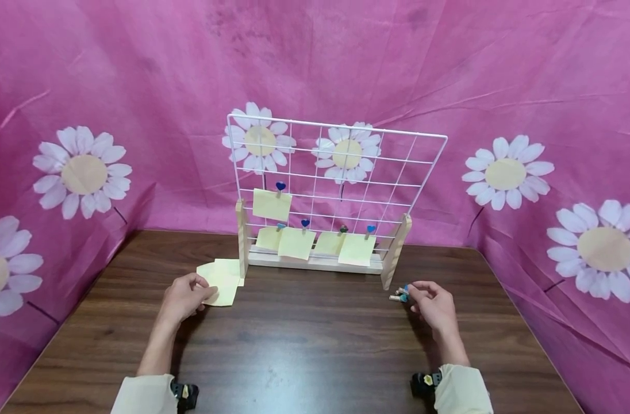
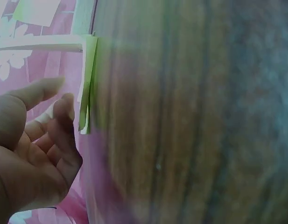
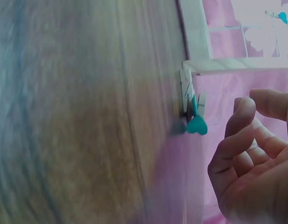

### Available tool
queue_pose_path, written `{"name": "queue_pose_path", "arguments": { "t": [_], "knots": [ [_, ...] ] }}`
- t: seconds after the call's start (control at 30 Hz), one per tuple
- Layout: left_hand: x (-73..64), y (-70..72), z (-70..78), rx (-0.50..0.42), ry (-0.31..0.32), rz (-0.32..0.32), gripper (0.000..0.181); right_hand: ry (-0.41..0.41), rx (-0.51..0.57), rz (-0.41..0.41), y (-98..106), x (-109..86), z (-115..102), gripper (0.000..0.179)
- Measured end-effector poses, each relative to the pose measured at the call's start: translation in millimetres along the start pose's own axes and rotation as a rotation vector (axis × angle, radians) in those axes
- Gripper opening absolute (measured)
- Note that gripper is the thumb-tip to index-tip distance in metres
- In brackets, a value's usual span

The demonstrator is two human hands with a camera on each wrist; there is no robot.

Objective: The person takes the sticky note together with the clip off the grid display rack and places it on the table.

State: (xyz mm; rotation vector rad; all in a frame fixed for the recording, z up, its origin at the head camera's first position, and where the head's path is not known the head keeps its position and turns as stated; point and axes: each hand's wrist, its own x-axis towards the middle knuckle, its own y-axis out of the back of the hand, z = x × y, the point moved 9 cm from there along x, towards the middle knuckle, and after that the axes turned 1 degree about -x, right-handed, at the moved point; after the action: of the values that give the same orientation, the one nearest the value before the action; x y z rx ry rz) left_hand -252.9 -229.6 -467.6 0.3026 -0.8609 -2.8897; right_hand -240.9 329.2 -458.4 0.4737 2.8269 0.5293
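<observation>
Pale yellow sticky notes [image 1: 223, 284] lie on the table by the rack's left leg. My left hand [image 1: 183, 299] is at their near left edge, its thumb and index finger slightly apart. In the left wrist view the notes [image 2: 89, 88] sit beyond the fingertips, with nothing in the grasp. Beside the rack's right leg lie several small wooden clips [image 1: 398, 298] with blue-green hearts. My right hand [image 1: 435, 306] is just to their right. The right wrist view has a heart clip [image 3: 197, 125] beyond its fingertips, with a gap between thumb and finger.
A white wire grid rack with a wooden base [image 1: 315, 263] stands at the table's back. Several notes hang on it, such as an upper left note [image 1: 271, 205] under a dark blue heart clip [image 1: 280, 186]. Behind hangs a pink flowered cloth [image 1: 191, 69].
</observation>
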Motion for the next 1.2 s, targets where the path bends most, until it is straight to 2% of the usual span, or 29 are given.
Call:
{"name": "queue_pose_path", "arguments": {
  "t": [0.2,0.47,0.67,0.8,0.93,1.03,1.2],
  "knots": [
    [-0.8,-6.6,12.0,-0.081,-0.025,-0.003,0.035,0.042,0.012,-0.017,-7.1,-1.9,-13.7,0.030],
    [0.0,-14.3,23.7,-0.273,-0.030,-0.007,0.049,0.090,-0.049,-0.145,-26.5,-6.4,-36.8,0.034],
    [2.0,-20.1,31.3,-0.374,-0.079,-0.042,0.053,0.152,-0.048,-0.177,-37.6,-8.0,-54.1,0.035],
    [0.5,-25.5,38.0,-0.417,-0.117,-0.088,0.053,0.213,-0.006,-0.212,-46.8,-9.6,-66.7,0.037],
    [-2.5,-27.9,47.5,-0.447,-0.144,-0.096,0.052,0.294,-0.030,-0.244,-56.6,-13.2,-83.5,0.039],
    [-3.4,-28.9,54.6,-0.444,-0.160,-0.083,0.053,0.346,-0.031,-0.249,-63.4,-16.3,-96.1,0.038],
    [-2.1,-28.4,64.0,-0.433,-0.163,-0.017,0.054,0.403,-0.002,-0.257,-75.1,-19.6,-114.4,0.035]
  ]
}}
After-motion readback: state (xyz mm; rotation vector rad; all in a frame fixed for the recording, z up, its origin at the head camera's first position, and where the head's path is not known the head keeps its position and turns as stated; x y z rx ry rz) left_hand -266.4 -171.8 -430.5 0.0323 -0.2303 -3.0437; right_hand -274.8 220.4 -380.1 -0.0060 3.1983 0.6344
